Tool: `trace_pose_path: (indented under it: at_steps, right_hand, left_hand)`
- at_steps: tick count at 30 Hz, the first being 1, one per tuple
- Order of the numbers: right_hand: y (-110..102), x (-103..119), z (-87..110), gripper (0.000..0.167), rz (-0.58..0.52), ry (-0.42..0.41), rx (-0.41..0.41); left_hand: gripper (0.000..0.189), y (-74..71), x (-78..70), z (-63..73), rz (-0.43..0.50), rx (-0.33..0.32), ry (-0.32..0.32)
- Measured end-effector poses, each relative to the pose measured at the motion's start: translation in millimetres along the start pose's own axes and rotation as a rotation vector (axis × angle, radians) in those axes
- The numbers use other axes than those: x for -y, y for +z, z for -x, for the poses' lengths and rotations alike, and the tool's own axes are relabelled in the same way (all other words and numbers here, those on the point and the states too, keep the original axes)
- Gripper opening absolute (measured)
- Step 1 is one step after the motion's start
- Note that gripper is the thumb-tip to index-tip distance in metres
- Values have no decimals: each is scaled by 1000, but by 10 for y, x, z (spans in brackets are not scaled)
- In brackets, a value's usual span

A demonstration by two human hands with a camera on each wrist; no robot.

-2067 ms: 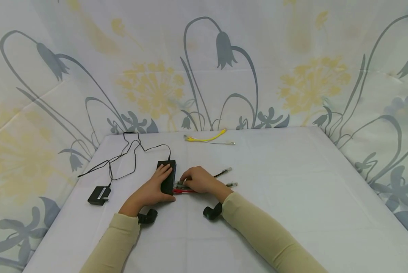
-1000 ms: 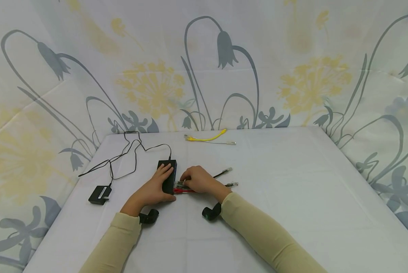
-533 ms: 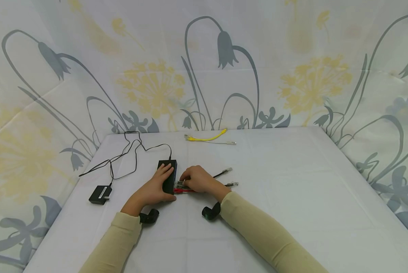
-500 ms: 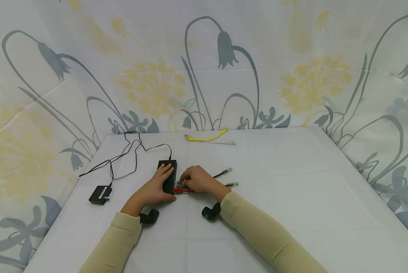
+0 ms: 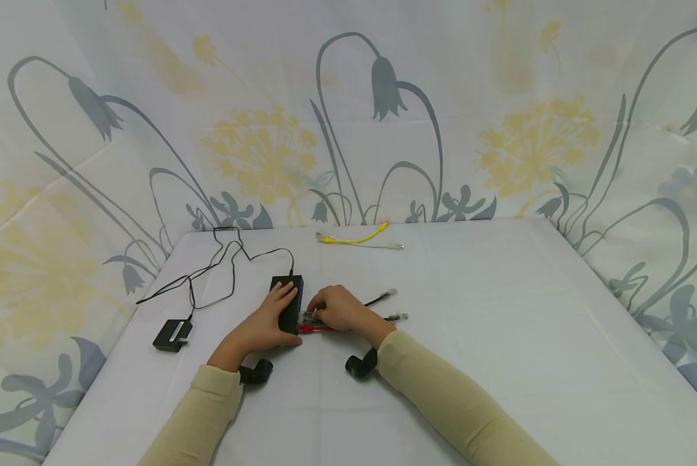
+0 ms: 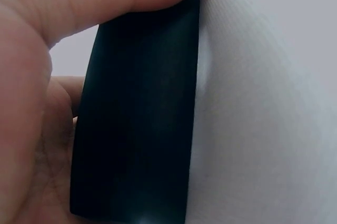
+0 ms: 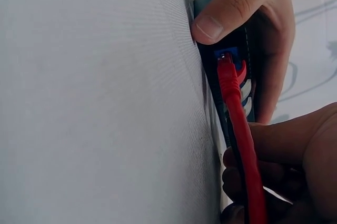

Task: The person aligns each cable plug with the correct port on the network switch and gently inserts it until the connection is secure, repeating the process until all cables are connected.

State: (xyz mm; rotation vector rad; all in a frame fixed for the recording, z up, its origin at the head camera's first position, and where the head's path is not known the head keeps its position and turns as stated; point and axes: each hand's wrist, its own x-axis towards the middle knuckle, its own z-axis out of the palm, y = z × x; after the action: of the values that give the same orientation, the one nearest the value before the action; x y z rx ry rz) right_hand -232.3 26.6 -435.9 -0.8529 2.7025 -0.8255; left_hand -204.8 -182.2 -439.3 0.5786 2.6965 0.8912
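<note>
Black box (image 5: pixel 288 321) lies left of centre on white table (image 5: pixel 499 336), long axis near-to-far, port side (image 5: pixel 300 299) facing right. Left hand (image 5: pixel 262 325) grips it, thumb at near end, likely to stop it sliding. Right hand (image 5: pixel 341 308), fingers curled, beside plugged-in red cable (image 7: pixel 239 113); can't tell if pinching anything.

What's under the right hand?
Seen from above, the red cable, plugged into the black box, passes beneath the right hand. Two black cables poke out to its right. The hand and wrist cover their middles, so I can't trace them.
</note>
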Motion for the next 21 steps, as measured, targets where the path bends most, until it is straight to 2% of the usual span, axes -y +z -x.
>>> trace_pose_path:
  at_steps: [21]
  right_hand:
    - [-13,-36,23,24,55,-26,47]
  left_hand:
    - [105,8,19,14,-2,-3,13]
